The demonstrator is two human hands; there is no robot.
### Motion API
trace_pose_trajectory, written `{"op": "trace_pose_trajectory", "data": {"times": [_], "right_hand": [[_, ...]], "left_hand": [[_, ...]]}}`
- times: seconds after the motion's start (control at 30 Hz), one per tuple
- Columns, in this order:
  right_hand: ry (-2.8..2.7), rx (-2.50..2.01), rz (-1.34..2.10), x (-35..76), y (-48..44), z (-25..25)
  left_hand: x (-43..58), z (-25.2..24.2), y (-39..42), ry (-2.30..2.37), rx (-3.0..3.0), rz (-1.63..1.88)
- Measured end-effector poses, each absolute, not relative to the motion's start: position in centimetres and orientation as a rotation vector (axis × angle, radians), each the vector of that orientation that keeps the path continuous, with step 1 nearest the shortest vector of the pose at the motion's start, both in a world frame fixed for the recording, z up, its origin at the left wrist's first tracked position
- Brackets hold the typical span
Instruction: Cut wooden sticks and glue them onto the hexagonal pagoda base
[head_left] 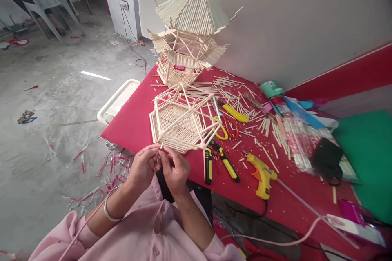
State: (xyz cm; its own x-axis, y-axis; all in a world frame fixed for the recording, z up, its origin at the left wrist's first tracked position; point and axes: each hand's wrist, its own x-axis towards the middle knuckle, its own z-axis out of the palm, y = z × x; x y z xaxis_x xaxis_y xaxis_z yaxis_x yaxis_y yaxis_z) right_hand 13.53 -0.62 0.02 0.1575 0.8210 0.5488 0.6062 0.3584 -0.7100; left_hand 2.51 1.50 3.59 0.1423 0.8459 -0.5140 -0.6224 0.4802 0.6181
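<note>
My left hand point(143, 168) and my right hand point(175, 170) meet at the near edge of the table, fingertips pinched close together. Between them the pale end of a short wooden stick point(161, 146) shows; the rest is hidden by my fingers. Just beyond my hands sits a hexagonal frame of wooden sticks point(179, 124), with a base of closely laid sticks inside it. I cannot tell whether the pinched stick touches this frame. Behind it stands a tiered stick pagoda point(196, 12) with sloping roofs.
On the red table point(131, 120) lie a yellow glue gun point(260, 175), yellow-black pliers point(222, 161), red and yellow scissors point(225, 126), a yellow cutter point(234, 112) and scattered sticks point(235, 94). Bagged sticks point(295, 142) lie at right. A white stool point(118, 100) stands left; wrappers litter the floor.
</note>
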Motion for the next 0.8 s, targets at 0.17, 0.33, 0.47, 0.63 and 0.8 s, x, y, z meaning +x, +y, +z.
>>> {"op": "trace_pose_trajectory", "data": {"times": [0.17,0.33,0.47,0.63,0.8], "right_hand": [[-1.503,-1.342,0.232,13.21,-0.38,0.08],[-1.521,-1.339,0.2,13.16,-0.32,0.13],[-1.524,-1.332,0.178,13.14,-0.27,-0.12],[-1.512,-1.394,0.171,13.18,-0.26,-0.64],[-1.55,-1.406,0.164,13.2,-0.07,-0.53]], "left_hand": [[2.56,3.89,1.53,0.909,0.32,1.079],[2.54,3.95,1.52,0.924,0.338,1.057],[2.47,3.75,1.53,0.919,0.337,1.054],[2.42,3.71,1.54,0.924,0.329,1.049],[2.43,3.72,1.53,0.917,0.309,1.051]]}}
